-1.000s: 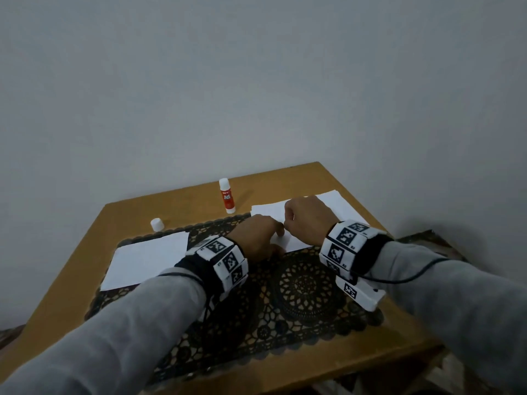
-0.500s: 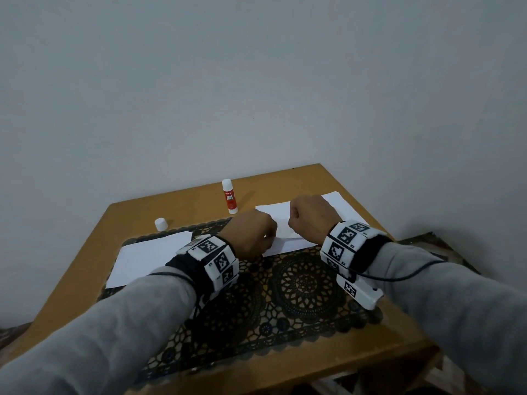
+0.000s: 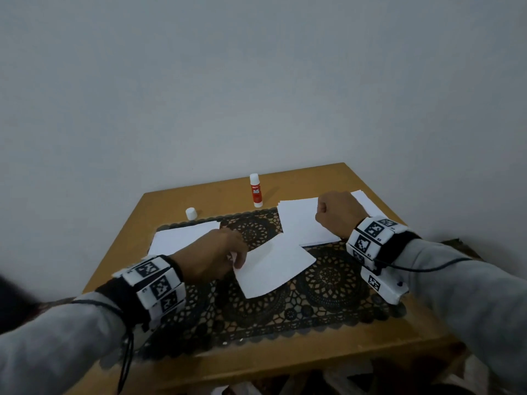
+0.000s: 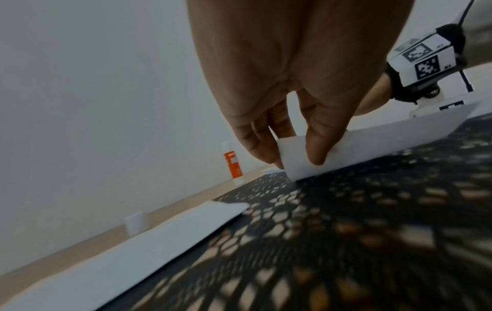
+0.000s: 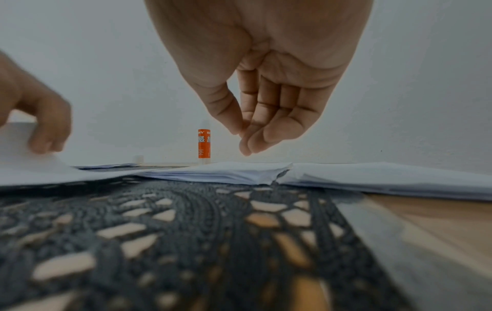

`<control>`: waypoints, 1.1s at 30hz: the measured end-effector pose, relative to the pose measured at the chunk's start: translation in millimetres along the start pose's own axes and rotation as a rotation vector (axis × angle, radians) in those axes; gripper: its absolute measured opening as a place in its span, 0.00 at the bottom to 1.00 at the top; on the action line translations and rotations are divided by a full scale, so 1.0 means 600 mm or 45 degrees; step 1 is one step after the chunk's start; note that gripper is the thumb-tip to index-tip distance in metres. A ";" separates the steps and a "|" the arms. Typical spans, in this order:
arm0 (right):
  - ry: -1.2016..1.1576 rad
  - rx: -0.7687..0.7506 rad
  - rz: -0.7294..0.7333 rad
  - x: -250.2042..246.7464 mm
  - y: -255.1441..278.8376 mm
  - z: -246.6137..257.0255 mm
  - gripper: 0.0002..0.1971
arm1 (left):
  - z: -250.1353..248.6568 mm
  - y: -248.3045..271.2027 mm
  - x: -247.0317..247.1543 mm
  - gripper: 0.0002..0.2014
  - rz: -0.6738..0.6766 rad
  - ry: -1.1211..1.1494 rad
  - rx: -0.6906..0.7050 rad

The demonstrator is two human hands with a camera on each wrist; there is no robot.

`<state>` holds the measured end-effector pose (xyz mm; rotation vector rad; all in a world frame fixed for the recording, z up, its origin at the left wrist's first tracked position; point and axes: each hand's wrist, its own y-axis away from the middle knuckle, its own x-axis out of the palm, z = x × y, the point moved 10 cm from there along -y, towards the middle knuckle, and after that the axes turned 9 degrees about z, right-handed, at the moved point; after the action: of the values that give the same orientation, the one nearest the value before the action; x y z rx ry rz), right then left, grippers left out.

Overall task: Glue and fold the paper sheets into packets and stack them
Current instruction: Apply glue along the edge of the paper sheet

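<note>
Low in the head view, the left hand (image 3: 212, 259) pinches a corner of a white paper sheet (image 3: 273, 266) over the black lace mat (image 3: 328, 283). Right of centre, the right hand (image 3: 338, 213) hovers loosely curled, holding nothing, above the white paper stack (image 3: 299, 220). Toward the wall stands a red-and-white glue stick (image 3: 255, 191), its white cap (image 3: 191, 213) to the left.

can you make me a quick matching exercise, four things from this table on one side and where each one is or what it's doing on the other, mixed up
1. red and white glue stick
2. small white cap
3. loose white paper sheet
4. right hand

A. pinched at one corner by the left hand
B. over the right-hand paper pile, holding nothing
C. standing upright at the back of the wooden table
D. on bare wood, left of the glue stick

Pairs: 1-C, 2-D, 3-A, 4-B
</note>
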<state>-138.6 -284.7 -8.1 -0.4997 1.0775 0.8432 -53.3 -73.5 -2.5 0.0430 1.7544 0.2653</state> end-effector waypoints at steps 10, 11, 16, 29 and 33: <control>0.085 -0.008 0.032 0.006 -0.006 0.017 0.04 | 0.063 0.046 0.040 0.17 0.131 -0.090 -0.097; 0.090 -0.032 0.038 0.005 -0.010 0.028 0.04 | 0.062 0.045 0.041 0.18 0.135 -0.091 -0.093; 0.007 -0.157 -0.048 -0.009 -0.054 0.113 0.04 | 0.062 0.043 0.044 0.20 0.132 -0.065 -0.078; -0.079 -0.057 0.050 0.061 -0.181 0.186 0.22 | 0.061 0.046 0.054 0.19 0.199 -0.127 -0.084; 0.008 -0.038 0.070 0.064 -0.185 0.194 0.13 | 0.053 0.050 0.055 0.17 0.233 -0.154 -0.122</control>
<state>24.0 -253.9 0.5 -0.4998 1.0899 0.9077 -32.5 -33.8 -34.0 0.1478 1.6174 0.4704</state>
